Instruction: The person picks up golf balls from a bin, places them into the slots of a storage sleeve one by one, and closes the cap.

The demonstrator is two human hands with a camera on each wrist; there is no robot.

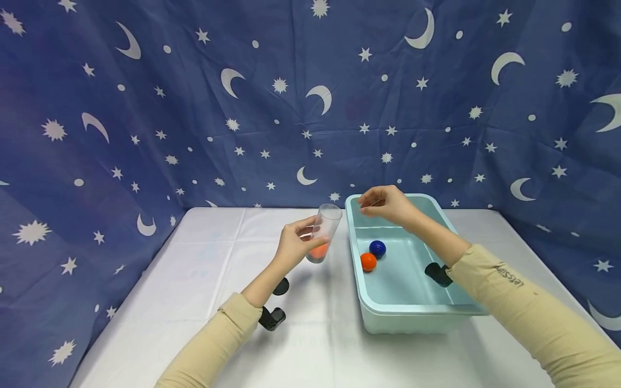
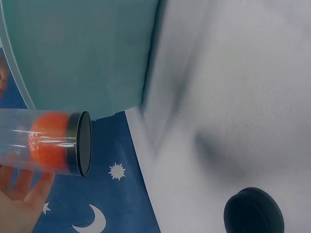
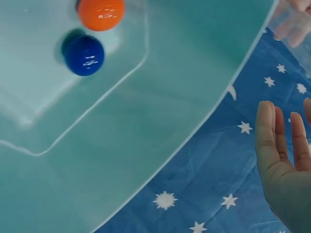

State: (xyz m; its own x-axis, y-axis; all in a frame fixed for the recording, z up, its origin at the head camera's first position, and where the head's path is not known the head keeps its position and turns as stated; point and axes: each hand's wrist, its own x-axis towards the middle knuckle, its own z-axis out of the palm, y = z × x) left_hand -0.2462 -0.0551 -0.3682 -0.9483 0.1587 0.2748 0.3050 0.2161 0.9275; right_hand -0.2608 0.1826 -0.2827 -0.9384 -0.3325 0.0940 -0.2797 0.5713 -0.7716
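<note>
My left hand [image 1: 297,243] grips a clear plastic tube [image 1: 328,218], tilted slightly and held up over the table left of the bin. An orange ball [image 2: 48,141] lies at the tube's bottom, against its black end cap [image 2: 83,143]. Above the far left part of the pale teal bin [image 1: 402,309], my right hand [image 1: 388,206] hovers with loosely bent fingers and nothing between them. Inside the bin, a dark blue ball [image 1: 377,248] and another orange ball [image 1: 368,262] sit close together by the left wall.
A round black lid [image 1: 281,286] lies on the white table [image 1: 310,345], left of the bin. Black wrist cameras show near the left cuff [image 1: 273,319] and right cuff [image 1: 438,274]. Behind the table hangs a blue curtain [image 1: 271,64] with moons and stars.
</note>
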